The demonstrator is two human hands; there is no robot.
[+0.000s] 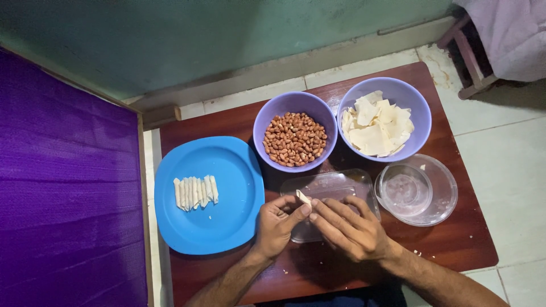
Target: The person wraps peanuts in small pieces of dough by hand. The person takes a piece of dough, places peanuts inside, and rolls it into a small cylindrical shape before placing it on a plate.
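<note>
Both hands meet over a clear tray at the front of the counter. The left hand is curled, thumb and forefinger pinched on a small pale roll of thin wrapper. The right hand lies flatter, fingers stretched leftward with their tips against the same roll, so the two hands are together and clamped on it just above the tray's near left corner.

The tray is flat, rectangular, transparent plastic with rounded corners. Right of it stands a round clear bowl, glassy. Behind are two smooth lilac bowls: the left bowl is full of reddish-brown peanuts, small and oval; the right bowl holds a loose heap of wrappers, thin, cream-coloured, angular sheets. Left of the hands sits a glossy blue plate, squarish with rounded corners, carrying a row of finished rolls, slim and tube-shaped, lying side by side and touching. The counter is dark reddish wood with a few pale crumbs near the right wrist.
</note>
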